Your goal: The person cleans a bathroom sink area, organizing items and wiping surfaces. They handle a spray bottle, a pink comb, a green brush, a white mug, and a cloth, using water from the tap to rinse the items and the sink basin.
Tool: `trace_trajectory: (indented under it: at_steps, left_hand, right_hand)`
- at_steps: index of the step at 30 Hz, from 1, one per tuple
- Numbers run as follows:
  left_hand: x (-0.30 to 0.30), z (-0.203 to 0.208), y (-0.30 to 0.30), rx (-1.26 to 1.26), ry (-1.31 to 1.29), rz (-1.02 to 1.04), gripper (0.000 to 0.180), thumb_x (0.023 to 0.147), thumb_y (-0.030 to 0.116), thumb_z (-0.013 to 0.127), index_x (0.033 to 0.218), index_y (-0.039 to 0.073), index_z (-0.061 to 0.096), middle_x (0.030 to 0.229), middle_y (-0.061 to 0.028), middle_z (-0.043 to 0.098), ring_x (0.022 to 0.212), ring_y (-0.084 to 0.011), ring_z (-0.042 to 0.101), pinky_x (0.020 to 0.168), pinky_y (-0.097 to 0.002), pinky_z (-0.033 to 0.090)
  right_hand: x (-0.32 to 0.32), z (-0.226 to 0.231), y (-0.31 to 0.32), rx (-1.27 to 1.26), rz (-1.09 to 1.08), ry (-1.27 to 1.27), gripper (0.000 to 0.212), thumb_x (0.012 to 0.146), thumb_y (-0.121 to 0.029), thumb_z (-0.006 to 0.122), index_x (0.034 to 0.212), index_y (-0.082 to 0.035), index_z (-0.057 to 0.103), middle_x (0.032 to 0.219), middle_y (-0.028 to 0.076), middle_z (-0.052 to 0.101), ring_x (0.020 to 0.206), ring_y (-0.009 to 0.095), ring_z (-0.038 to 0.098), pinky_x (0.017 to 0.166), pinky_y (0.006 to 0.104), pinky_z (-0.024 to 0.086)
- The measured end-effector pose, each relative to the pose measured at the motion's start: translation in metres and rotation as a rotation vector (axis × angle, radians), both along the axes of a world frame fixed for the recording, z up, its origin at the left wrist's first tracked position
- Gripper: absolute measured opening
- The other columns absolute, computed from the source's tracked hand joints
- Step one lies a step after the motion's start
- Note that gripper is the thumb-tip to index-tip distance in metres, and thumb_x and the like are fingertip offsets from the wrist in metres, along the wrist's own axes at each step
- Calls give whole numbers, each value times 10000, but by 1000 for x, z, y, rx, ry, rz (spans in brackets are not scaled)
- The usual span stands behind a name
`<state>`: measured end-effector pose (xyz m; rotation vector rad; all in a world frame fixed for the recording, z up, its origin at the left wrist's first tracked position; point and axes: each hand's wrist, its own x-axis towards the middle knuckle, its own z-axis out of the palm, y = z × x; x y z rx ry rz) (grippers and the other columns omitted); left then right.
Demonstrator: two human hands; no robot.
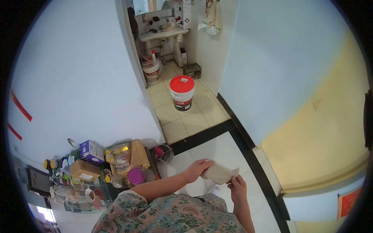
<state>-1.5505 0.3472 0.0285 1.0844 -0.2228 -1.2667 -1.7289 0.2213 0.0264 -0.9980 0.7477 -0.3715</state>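
Between my two hands stretches a thin beige sheet, which looks like paper or a folded cloth; its exact kind is hard to make out. My left hand pinches its upper left corner. At the right end, my right hand grips the other corner, and a small flap sticks up beside its fingers. The sheet hangs in front of my body, above the white floor tiles.
Ahead, past a black threshold, stands a white bucket with a red lid. Farther back are a sink and another bucket. At left, a cluttered glass table holds jars and boxes; a small bin stands beside it.
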Motion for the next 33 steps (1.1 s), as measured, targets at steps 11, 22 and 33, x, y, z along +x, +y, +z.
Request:
trace_trajectory:
  at_steps: [11, 22, 33]
  left_hand:
    - [144, -15, -188, 32, 69, 309, 294, 921, 302, 481, 1082, 67, 552, 940, 4, 574, 824, -103, 546, 722, -257, 452]
    - [302, -7, -288, 156, -94, 255, 357, 938, 263, 446, 1183, 11, 508, 1039, -21, 568, 941, -114, 516, 818, -271, 410]
    - [551, -2, -358, -132, 91, 597, 304, 934, 279, 424, 1124, 59, 513, 1067, -39, 569, 941, -142, 559, 829, -299, 445]
  right_hand:
    - [175, -2, -252, 23, 454, 57, 313, 929, -250, 473, 1173, -54, 465, 1042, 79, 577, 923, 152, 556, 747, 274, 452]
    - [419, -25, -341, -266, 736, 79, 195, 871, -174, 576, 959, -2, 601, 780, 23, 587, 736, 103, 534, 674, 259, 431]
    - [628, 1, -469, 123, 225, 0, 203, 917, -226, 487, 1025, -63, 543, 952, 32, 594, 834, 154, 570, 725, 310, 464]
